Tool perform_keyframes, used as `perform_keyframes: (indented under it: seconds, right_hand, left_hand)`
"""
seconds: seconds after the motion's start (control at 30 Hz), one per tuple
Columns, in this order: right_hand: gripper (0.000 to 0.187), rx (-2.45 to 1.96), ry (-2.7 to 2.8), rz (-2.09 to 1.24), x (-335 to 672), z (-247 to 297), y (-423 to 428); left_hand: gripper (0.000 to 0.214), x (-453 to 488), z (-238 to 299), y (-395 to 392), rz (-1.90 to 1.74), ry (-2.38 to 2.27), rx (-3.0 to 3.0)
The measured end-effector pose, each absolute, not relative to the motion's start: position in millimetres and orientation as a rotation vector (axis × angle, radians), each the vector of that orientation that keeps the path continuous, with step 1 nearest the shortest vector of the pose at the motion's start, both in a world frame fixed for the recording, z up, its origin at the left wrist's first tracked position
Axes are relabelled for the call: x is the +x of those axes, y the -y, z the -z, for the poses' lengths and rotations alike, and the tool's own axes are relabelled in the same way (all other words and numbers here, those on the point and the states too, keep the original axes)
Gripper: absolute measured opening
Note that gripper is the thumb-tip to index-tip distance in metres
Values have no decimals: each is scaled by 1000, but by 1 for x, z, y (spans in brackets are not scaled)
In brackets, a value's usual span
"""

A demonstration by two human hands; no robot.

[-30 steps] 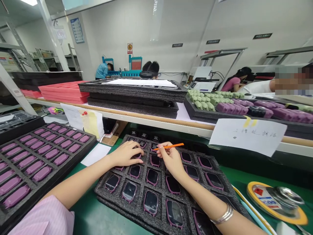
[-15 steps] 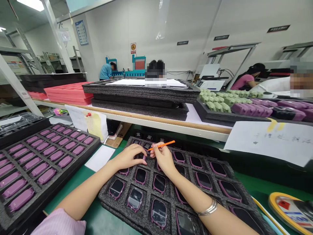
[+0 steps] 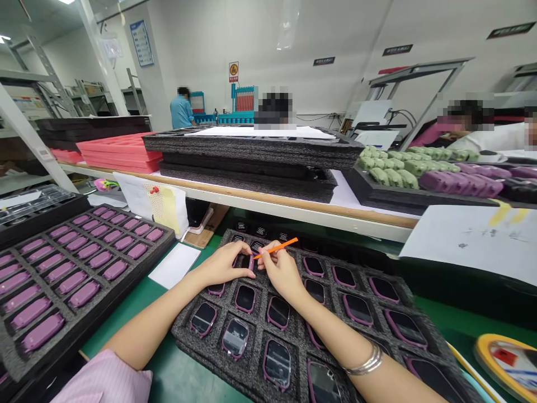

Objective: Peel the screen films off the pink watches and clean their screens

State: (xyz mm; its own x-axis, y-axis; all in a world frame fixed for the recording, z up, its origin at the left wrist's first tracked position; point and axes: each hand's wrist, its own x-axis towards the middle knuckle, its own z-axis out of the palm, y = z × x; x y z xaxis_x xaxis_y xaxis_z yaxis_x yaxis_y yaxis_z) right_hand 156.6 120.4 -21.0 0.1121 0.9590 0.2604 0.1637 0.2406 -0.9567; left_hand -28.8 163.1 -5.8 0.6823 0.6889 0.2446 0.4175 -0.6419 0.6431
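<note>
My left hand point(image 3: 224, 264) grips a purple watch case point(image 3: 251, 263) on edge between thumb and fingers, raised slightly at the back part of a black foam tray point(image 3: 201, 354). Pinched in my right hand point(image 3: 282, 271) is a thin orange stick point(image 3: 279, 247), slanting up to the right. Its lower tip meets or nearly meets the side of that watch case; the exact contact is too small to tell. Around both hands, purple-framed watches with dark screens, such as this watch point(image 3: 245, 298), lie in the tray's square pockets. My right forearm covers some pockets.
Another foam tray point(image 3: 126, 284) at left holds rows of purple parts. White paper point(image 3: 175, 265) lies between the trays. A shelf edge point(image 3: 293, 208) crosses behind, carrying stacked black foam point(image 3: 251, 151). A yellow tape roll point(image 3: 486, 358) sits at right. Co-workers are beyond.
The watch case has been tipped up on edge in my left hand, its purple side now showing. The orange stick has shifted slightly, its tip now at that side. The view has turned a little.
</note>
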Motion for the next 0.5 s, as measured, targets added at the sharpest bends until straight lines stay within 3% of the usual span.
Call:
perform_keyframes:
  seconds: [0.3,0.5]
  right_hand:
    - [44,-1225,1408,-746,156,22,-118]
    - [31,-1240,1505,-626,156,22,-114]
  left_hand:
    - [48,-29,5,-161,-664,-832,2364]
    - [46,-30,5,-159,-683,-832,2397]
